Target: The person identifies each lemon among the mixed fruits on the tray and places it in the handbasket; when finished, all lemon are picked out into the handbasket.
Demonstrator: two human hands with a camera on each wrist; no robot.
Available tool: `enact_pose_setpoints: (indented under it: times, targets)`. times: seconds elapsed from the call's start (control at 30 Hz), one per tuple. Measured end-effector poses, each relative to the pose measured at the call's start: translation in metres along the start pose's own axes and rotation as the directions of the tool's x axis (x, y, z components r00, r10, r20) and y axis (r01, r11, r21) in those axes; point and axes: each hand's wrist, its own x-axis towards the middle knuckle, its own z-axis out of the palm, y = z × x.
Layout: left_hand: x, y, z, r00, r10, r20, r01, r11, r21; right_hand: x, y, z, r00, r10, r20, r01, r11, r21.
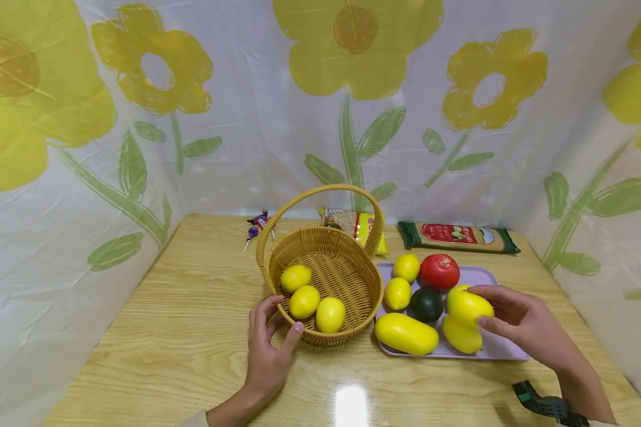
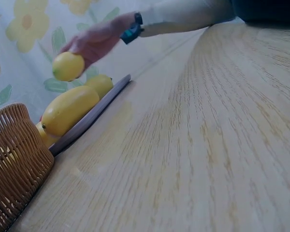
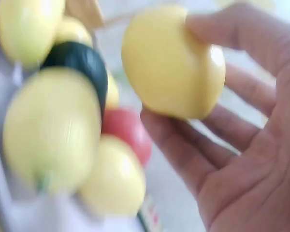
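A wicker basket (image 1: 352, 284) with a tall handle stands at the middle of the table, with three yellow lemons (image 1: 304, 301) in its near left part. My left hand (image 1: 269, 347) holds the basket's near left rim, fingertips and thumb at the edge. Over the right part of a lilac tray (image 1: 504, 350), my right hand (image 1: 528, 323) grips a plump yellow fruit like a mango (image 3: 171, 63) between thumb and fingers. Beneath it lies another yellow mango (image 1: 463, 337). Also on the tray are a dark green avocado-like fruit (image 1: 427, 304), a red pomegranate (image 1: 440, 271) and an oblong yellow melon (image 1: 405, 334).
Two more lemons (image 1: 397, 293) lie at the tray's left side. Behind the tray is a long green and red packet (image 1: 459, 237). A clear and yellow bag (image 1: 370, 228) sits behind the basket, with lollipops (image 1: 252, 232) to its left. Flower-printed cloth (image 1: 245, 118) surrounds the table.
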Motion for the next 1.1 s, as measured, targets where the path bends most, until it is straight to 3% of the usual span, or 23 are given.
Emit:
enact_pose_setpoints:
  times: [0.17, 0.27, 0.6, 0.9, 1.1]
  targets:
    - [0.0, 0.0, 0.0, 1.0, 0.001, -0.008, -0.001, 1.0, -0.007, 0.038, -0.038, 0.014, 0.982, -0.128, 0.141, 0.138, 0.988, -0.063]
    - [0.0, 0.0, 0.0, 1.0, 0.005, -0.008, -0.005, 1.0, -0.007, 0.059, -0.058, 0.026, 0.966, -0.163, 0.201, 0.186, 0.977, -0.102]
    - [-0.001, 0.001, 0.002, 1.0, 0.006, -0.002, -0.006, 1.0, -0.006, 0.114, -0.097, 0.089, 0.907, -0.15, 0.393, 0.256, 0.939, -0.232]
    - [0.0, 0.0, 0.001, 1.0, 0.015, 0.008, -0.015, 1.0, -0.004, 0.131, -0.113, 0.135, 0.851, -0.171, 0.497, 0.317, 0.921, -0.225]
    - [0.0, 0.0, 0.0, 1.0, 0.006, 0.008, -0.006, 1.0, 0.004, 0.129, -0.118, 0.158, 0.842, -0.204, 0.5, 0.327, 0.929, -0.171]
